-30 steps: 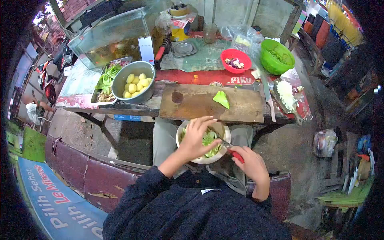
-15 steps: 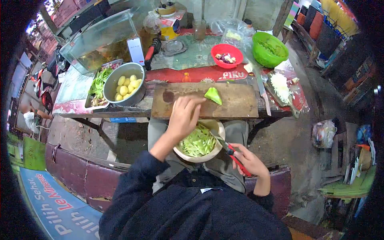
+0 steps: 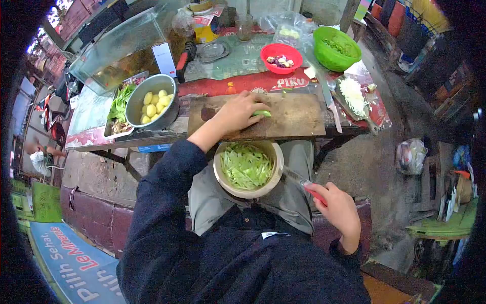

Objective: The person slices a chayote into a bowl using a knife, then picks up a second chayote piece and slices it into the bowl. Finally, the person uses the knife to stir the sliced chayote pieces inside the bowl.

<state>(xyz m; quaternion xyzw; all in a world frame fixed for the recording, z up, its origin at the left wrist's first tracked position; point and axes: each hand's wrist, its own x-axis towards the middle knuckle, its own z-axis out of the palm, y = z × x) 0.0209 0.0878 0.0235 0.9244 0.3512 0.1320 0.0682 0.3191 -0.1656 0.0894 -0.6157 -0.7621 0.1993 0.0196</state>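
Left hand point(image 3: 238, 112) covered the one green piece point(image 3: 262, 113) on the single cutting board point(image 3: 298, 119), grip unclear; right hand point(image 3: 338, 210) clenched one red-handled knife point(image 3: 305, 183) beside one bowl point(image 3: 248, 194) of green strips

The left arm point(image 3: 169, 169) is lying outstretched ahead, elbow nearly straight, its sleeve covering it to the wrist. The left hand point(image 3: 238, 112) is facing palm down, fingers curling downward. The right hand point(image 3: 338, 210) is sitting low at the right side, fingers clenching into a fist.
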